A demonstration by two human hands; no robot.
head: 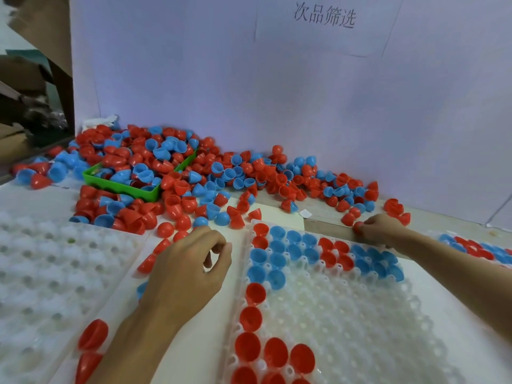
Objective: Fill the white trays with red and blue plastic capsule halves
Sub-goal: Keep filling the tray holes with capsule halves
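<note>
A white tray (346,309) lies in front of me, with red and blue capsule halves in its top rows and left column. Another white tray (41,273) to the left has bare cups. A big pile of red and blue capsule halves (221,173) spreads along the back. My left hand (191,267) hovers between the two trays, fingers loosely curled, holding nothing visible. My right hand (379,227) reaches past the tray's far edge and pinches a red capsule half (358,225).
A green bin (124,187) full of halves sits in the pile. Loose red halves (92,335) lie between the trays. A third tray (476,249) with halves shows at the right edge. A white backboard (277,92) stands behind the pile.
</note>
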